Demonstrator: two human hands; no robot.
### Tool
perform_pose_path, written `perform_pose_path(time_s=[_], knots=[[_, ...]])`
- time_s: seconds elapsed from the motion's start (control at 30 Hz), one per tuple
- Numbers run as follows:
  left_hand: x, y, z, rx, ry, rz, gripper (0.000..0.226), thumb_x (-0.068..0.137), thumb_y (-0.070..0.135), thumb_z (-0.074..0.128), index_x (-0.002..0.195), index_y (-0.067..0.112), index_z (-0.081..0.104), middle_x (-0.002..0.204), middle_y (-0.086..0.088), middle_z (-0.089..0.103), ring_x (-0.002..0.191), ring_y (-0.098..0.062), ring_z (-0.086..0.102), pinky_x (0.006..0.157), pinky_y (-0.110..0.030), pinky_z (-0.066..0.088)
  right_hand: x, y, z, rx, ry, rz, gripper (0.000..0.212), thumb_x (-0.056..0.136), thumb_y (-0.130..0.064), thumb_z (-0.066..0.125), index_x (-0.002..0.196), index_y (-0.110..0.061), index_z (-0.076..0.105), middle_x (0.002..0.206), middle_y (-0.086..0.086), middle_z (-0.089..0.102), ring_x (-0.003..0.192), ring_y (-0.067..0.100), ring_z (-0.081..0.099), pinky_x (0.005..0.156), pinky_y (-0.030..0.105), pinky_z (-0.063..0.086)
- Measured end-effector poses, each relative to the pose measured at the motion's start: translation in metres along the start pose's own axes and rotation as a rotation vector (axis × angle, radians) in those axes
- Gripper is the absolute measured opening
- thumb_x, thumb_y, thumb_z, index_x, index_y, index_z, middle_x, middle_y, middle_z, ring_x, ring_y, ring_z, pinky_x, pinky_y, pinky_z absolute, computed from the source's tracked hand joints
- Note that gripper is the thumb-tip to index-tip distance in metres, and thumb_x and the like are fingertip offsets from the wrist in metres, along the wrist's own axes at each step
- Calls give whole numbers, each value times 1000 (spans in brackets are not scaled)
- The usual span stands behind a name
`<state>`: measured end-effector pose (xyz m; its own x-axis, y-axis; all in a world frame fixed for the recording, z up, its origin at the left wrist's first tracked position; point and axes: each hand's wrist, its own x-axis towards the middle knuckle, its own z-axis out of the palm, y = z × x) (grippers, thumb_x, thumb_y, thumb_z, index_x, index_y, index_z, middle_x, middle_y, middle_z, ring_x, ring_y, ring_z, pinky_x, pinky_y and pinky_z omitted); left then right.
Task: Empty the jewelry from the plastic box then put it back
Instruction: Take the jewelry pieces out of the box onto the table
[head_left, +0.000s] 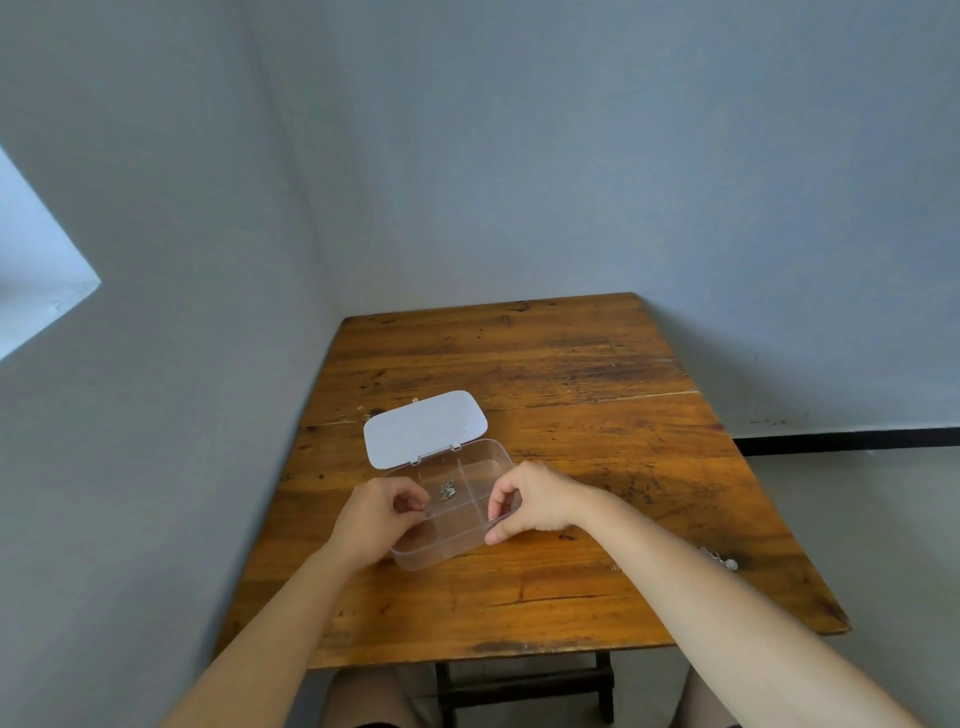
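1. Plastic box (451, 512): on wooden table (571, 374), lid (425, 427) folded back flat; divided inside.
2. Jewelry: one small silver piece (448, 490) in a far compartment; another piece (723, 559) on the table, well right.
3. Left hand (378, 512): fingers pinched at the box's left rim; contents, cannot tell.
4. Right hand (535, 500): thumb and fingers gripping the right wall.
5. Step, judged: mid-transfer, direction unclear; next calls for fine pinching.

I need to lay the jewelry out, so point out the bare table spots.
Free: the wooden table beyond the white hinged lid, and the near strip before the clear plastic compartment box. Crowded: around the box, with left hand and right hand on it; silver jewelry piece near the right edge.
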<state>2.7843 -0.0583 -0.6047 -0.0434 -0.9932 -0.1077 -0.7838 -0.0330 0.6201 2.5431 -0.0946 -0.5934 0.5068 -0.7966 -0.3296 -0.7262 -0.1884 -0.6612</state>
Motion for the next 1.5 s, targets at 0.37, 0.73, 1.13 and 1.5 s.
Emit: perform_pose_path(time_s=[0.37, 0.73, 1.13, 1.5], knots=[[-9, 22, -20, -563, 252, -49, 24, 83, 9, 76, 102, 21, 70, 87, -2, 72, 80, -13, 69, 69, -18, 55, -10, -25, 5, 340, 2, -2, 29, 81, -49, 76, 95, -25, 71, 82, -10, 71, 72, 4, 65, 62, 23, 48], [-1, 81, -24, -788, 234, 70, 20, 86, 3, 71, 105, 10, 68, 92, -18, 66, 86, -28, 76, 78, -41, 62, -51, -22, -43, 681, 366, -63, 23, 90, -30, 71, 104, -12, 68, 96, 4, 77, 88, 16, 75, 74, 30, 58], [15, 190, 11, -919, 123, 261, 20, 89, -3, 67, 108, 1, 66, 85, -16, 62, 82, -27, 72, 75, -33, 62, -130, 35, -103, 744, 628, 6, 27, 89, -33, 72, 106, -12, 66, 100, 4, 75, 90, 14, 75, 78, 31, 60], [27, 217, 55, -878, 45, 270, 18, 88, -3, 67, 102, 10, 68, 84, -12, 64, 81, -24, 72, 76, -37, 62, -153, 92, -98, 704, 620, 139, 23, 92, -31, 69, 107, -14, 65, 105, 2, 74, 91, 11, 74, 79, 30, 60]])
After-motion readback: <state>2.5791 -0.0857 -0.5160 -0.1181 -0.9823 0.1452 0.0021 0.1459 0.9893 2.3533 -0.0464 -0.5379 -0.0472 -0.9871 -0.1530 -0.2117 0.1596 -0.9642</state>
